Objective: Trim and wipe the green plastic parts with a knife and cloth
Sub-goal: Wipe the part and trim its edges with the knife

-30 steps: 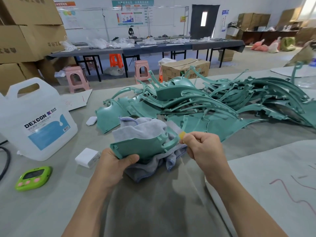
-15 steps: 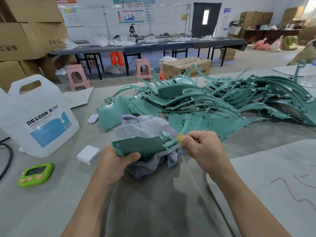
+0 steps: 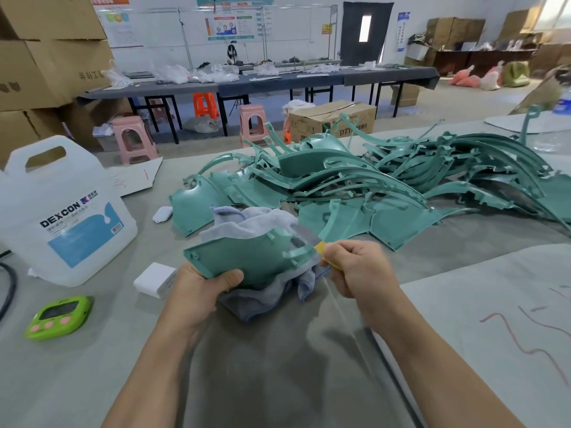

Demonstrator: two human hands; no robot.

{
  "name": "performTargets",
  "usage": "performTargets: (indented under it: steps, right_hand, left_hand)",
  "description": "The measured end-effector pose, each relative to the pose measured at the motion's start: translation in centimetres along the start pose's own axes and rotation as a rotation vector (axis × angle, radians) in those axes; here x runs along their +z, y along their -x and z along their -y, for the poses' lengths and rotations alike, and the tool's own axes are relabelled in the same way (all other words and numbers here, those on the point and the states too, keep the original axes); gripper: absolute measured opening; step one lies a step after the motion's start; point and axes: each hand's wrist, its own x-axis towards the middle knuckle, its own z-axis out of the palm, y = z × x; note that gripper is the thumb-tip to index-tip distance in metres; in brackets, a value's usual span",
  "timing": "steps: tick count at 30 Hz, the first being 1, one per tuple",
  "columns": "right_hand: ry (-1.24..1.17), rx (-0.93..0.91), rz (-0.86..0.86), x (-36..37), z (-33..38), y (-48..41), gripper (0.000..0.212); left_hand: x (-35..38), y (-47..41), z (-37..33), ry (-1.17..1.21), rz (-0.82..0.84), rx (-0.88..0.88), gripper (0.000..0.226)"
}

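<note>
My left hand (image 3: 197, 291) grips a curved green plastic part (image 3: 244, 257) together with a grey cloth (image 3: 247, 225) bunched behind and under it. My right hand (image 3: 358, 270) pinches a small yellow-handled knife (image 3: 321, 249), whose blurred blade lies against the part's right edge. A large pile of green plastic parts (image 3: 386, 186) covers the table behind the hands.
A white DEXCON jug (image 3: 61, 217) stands at the left. Near it lie a green timer (image 3: 58, 318), a small white box (image 3: 154, 281) and a small white object (image 3: 162, 214). A pale sheet with red marks (image 3: 494, 319) covers the table at the right.
The right hand and knife have shifted slightly along the part's right edge. The left hand has tilted the part a little. The camera has moved slightly.
</note>
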Motion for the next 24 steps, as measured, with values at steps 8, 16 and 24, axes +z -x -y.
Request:
performTargets:
  steps: [8,16,24]
  right_hand:
    - [0.031,0.199,0.171,3.0,-1.1,1.2,0.041]
    - [-0.152,0.065,0.115,3.9,-1.1,1.3,0.046]
    - [-0.358,0.290,0.178,2.1,-0.2,0.7,0.036]
  left_hand:
    - [-0.6,-0.1,0.3,0.258,-0.032,-0.184,0.033]
    - [-0.5,0.0,0.5,0.192,-0.030,-0.122,0.035]
    - [-0.7,-0.2,0.8,0.206,0.016,-0.097,0.040]
